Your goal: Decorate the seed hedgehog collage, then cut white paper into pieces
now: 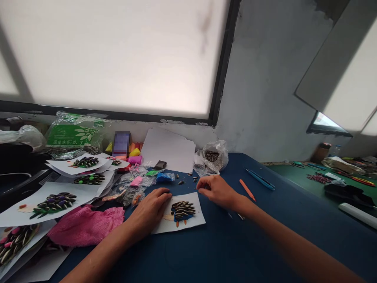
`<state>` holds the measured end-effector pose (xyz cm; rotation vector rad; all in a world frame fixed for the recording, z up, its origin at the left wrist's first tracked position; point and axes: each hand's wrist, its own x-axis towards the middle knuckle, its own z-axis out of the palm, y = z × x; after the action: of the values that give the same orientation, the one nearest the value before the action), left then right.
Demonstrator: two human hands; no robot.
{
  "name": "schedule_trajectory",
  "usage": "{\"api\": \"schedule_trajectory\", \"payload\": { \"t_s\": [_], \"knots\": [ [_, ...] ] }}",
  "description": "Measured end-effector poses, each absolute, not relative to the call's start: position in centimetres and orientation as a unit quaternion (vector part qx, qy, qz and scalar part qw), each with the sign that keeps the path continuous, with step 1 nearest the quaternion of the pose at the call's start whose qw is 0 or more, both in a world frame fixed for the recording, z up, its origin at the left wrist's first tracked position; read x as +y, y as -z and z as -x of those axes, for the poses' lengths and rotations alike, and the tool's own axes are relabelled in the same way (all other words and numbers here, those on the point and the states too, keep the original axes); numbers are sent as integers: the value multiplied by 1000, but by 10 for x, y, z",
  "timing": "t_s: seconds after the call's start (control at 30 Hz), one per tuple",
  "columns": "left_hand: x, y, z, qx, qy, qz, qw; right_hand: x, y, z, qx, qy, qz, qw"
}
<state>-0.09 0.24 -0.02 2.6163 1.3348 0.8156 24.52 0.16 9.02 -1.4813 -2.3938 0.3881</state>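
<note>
A white paper card (200, 216) lies on the table in front of me. It bears a hedgehog-like figure made of sunflower seeds (183, 210), with blue clay under them, a pale clay patch at the left and two small orange pieces below. My left hand (153, 208) lies flat across the card's left edge, fingers stretched out and holding nothing. At the card's upper right corner, my right hand (216, 190) has its thumb and fingers pinched together. What sits between its fingertips is too small to name. A few loose seeds (181, 182) lie just beyond the card.
Finished seed cards (88, 190) are stacked at the left beside a pink cloth (88, 226). Clay packets (165, 177), white paper sheets (167, 149) and a bag of seeds (212, 156) stand behind. Blue tweezers (259, 179) and an orange stick (247, 190) lie at right.
</note>
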Motion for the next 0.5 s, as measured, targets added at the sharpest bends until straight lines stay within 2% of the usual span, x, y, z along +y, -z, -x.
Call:
{"api": "schedule_trajectory", "payload": {
  "t_s": [0.07,0.17,0.5],
  "knots": [
    [2,1,1,439,-268,-856,44,-7,-88,-248,-814,-215,509,180],
    [2,2,2,442,-271,-854,42,-18,-85,-249,-795,-269,501,214],
    [1,0,4,444,-259,-856,54,-39,-73,-244,-828,-208,463,238]
  ]
}}
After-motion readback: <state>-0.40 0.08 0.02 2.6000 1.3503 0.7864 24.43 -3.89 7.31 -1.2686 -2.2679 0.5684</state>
